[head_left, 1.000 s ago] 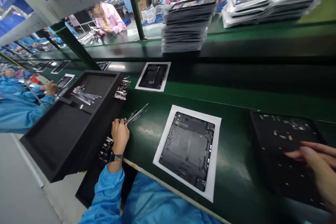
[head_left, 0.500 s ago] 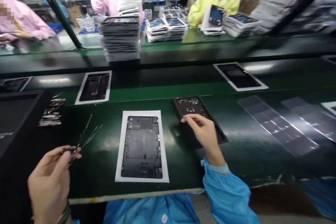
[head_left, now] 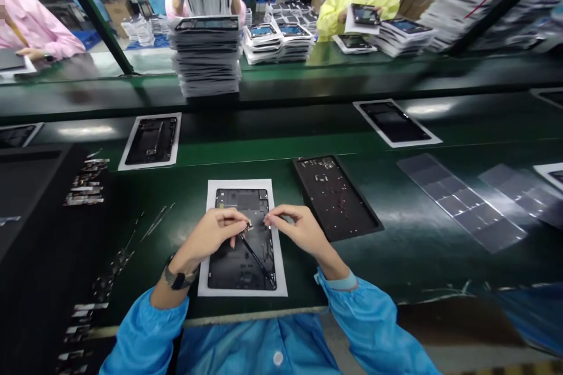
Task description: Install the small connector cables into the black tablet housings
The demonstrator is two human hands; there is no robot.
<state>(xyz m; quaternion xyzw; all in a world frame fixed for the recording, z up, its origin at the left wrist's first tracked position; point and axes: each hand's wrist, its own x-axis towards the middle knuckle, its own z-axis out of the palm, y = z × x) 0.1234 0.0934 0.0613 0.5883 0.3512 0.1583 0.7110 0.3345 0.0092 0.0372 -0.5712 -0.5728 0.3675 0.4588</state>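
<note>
A dark tablet back housing (head_left: 241, 258) lies on a white sheet (head_left: 211, 187) on the green belt in front of me. My left hand (head_left: 211, 234) is over its upper part, fingers pinched on one end of a thin black flex cable (head_left: 257, 258) that slants down to the housing's lower right. My right hand (head_left: 294, 228) meets it from the right, fingertips pinched on something small I cannot make out.
A black parts tray (head_left: 336, 196) with small pieces lies just right of the housing. Loose thin cables (head_left: 153, 222) and small parts (head_left: 85, 184) lie to the left. More housings on sheets (head_left: 152, 140) sit farther back. Stacks (head_left: 206, 55) and other workers stand beyond.
My left hand has carried a cable from the left onto the housing. My right hand left the black tray and came to the housing's top, meeting the left.
</note>
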